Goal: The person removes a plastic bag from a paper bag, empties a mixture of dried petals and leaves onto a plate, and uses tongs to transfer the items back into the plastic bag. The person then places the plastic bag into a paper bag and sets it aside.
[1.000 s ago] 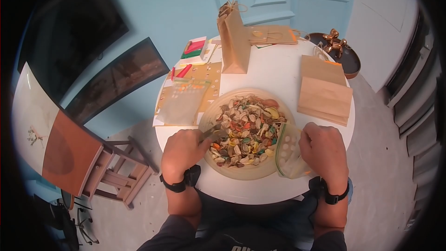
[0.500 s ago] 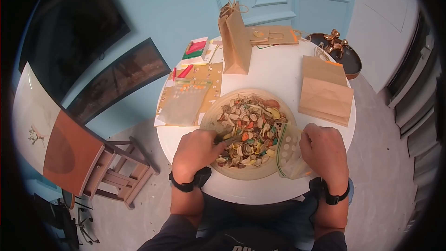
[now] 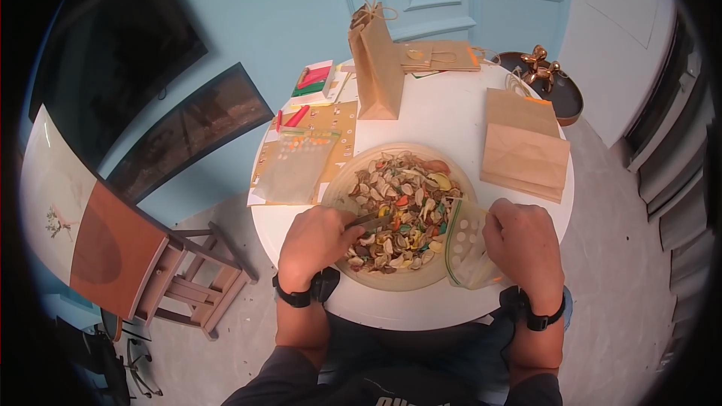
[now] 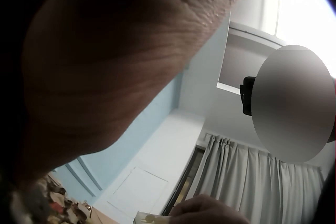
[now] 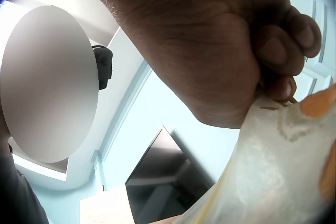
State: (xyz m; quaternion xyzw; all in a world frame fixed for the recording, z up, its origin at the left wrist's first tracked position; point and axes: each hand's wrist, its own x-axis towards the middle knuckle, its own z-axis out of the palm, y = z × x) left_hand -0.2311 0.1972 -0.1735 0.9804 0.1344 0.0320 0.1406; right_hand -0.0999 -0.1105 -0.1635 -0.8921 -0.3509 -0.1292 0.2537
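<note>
You sat at the round white surface (image 3: 451, 116), and the step in hand looked like scooping dried mix out of the wide bowl (image 3: 340, 184) into a bag. The bowl stood right before you, heaped with mixed shells and coloured petals, between your two hands. At its right rim the clear zip bag (image 3: 466, 244) stood upright with its mouth toward the bowl, touching the rim. Your right hand (image 3: 524, 244) had its grip curled round the bag's top edge, pinching the film, as the right wrist view (image 5: 273, 40) confirmed. Your left hand (image 3: 316, 244) had its grip closed round the handle of a small scoop (image 3: 372, 219), whose tip lay low over the mix near the bowl's middle.

As I judged it, the next move called for a level carry across to the bag's mouth, with the right hand holding that mouth wide and steady so nothing spilled onto the surface.
</note>
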